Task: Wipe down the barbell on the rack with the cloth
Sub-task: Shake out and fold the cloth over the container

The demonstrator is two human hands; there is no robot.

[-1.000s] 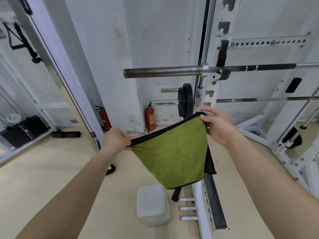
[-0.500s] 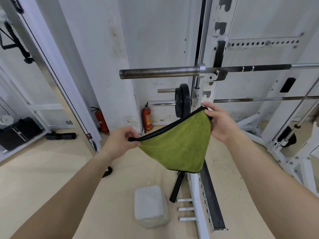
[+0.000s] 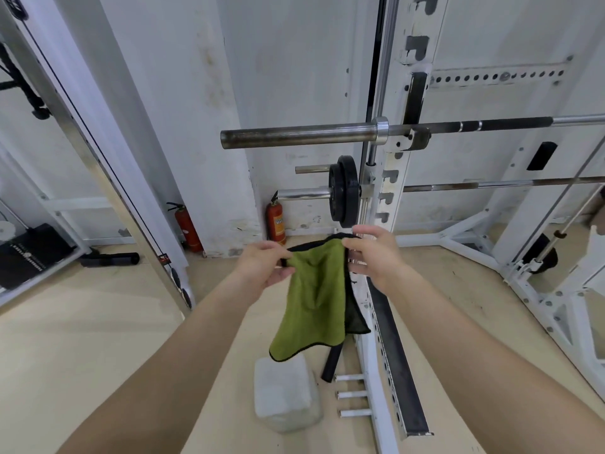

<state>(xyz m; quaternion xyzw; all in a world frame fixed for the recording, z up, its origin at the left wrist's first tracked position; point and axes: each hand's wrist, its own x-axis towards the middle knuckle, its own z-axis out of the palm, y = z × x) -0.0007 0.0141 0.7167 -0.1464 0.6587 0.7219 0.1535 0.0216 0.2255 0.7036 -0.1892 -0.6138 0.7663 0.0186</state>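
Green terry cloth [image 3: 314,299], black-hemmed, hangs limp at centre. The left hand [image 3: 262,265] and right hand [image 3: 373,253] each close their grip on its top edge. At 12 o'clock the cylindrical steel barbell [image 3: 294,136] rests on the white perforated rack [image 3: 400,185]. A round black plate [image 3: 343,194] sits between barbell and cloth, and a pale block [image 3: 284,396] lies on the floor at 6 o'clock.

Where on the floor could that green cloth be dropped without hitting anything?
Bare floor lies left of the white block, and between the rack's base rail and the angled white frame. Crowded at the rack's foot: block, black roller and pegs cluster.
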